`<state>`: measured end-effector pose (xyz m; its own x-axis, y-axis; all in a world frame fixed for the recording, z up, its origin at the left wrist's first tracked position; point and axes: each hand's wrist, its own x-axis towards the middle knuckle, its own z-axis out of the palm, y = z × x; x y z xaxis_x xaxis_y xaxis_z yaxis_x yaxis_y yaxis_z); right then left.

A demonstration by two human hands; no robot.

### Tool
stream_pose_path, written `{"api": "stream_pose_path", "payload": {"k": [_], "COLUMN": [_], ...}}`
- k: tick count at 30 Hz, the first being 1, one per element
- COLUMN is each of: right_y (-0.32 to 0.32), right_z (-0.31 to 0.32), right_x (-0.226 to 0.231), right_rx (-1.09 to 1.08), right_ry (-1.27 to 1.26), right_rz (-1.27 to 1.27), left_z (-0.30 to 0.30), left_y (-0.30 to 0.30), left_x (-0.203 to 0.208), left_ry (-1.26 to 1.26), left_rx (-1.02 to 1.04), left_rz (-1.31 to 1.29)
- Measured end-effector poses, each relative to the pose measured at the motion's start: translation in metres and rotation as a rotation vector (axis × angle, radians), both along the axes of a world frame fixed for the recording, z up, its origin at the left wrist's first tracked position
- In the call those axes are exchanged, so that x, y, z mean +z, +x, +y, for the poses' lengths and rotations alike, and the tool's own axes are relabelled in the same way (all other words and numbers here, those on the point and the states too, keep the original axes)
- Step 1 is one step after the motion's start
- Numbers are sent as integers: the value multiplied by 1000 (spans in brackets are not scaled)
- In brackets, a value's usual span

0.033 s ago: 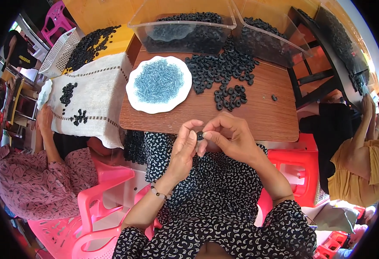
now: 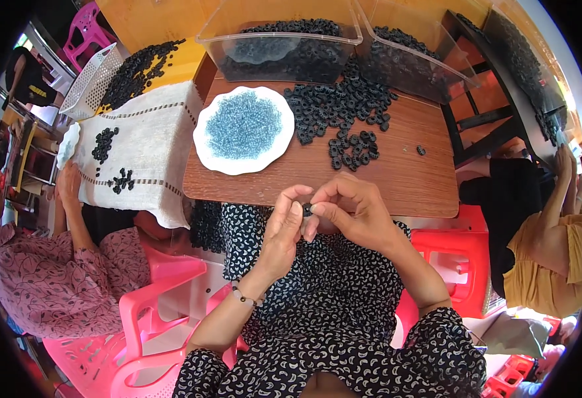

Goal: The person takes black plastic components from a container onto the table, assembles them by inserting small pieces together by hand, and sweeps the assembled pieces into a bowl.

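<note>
My left hand (image 2: 282,231) and my right hand (image 2: 359,213) meet just off the near edge of the brown table, above my lap. Between their fingertips is a small round black part (image 2: 307,208), mostly covered by the fingers. The left thumb and fingers close on it from one side; my right thumb and forefinger pinch at its other side. Beyond the hands, a white scalloped plate (image 2: 203,150) holds a heap of small clear bluish pieces (image 2: 244,125). To its right lies a spread of black ring-shaped parts (image 2: 331,109), with a smaller cluster (image 2: 354,150) nearer me.
Two clear plastic bins (image 2: 288,63) of black parts line the table's (image 2: 410,179) back. One loose part (image 2: 421,150) lies at right. A cloth-covered table (image 2: 142,142) stands left, beside a seated person in pink (image 2: 59,278). Another person in yellow (image 2: 549,259) sits at right near a red stool (image 2: 453,262).
</note>
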<state>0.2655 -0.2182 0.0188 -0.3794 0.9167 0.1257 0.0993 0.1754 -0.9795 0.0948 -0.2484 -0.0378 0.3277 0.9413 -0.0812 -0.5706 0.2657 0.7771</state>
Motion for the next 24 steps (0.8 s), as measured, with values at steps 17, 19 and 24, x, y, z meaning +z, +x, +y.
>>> {"api": "stream_pose_path", "payload": {"k": [17, 19, 24], "right_y": [30, 34, 37], "right_z": [-4, -6, -8], "right_x": [3, 1, -3], "right_rx": [67, 61, 80], "right_ry": [350, 471, 676], "right_rz": [-292, -351, -404], "left_z": [2, 6, 8], "left_y": [-9, -13, -15], "left_x": [-3, -3, 7], "left_ry": [128, 58, 23], "left_rx": [-117, -237, -361], "left_rz": [177, 137, 178]}}
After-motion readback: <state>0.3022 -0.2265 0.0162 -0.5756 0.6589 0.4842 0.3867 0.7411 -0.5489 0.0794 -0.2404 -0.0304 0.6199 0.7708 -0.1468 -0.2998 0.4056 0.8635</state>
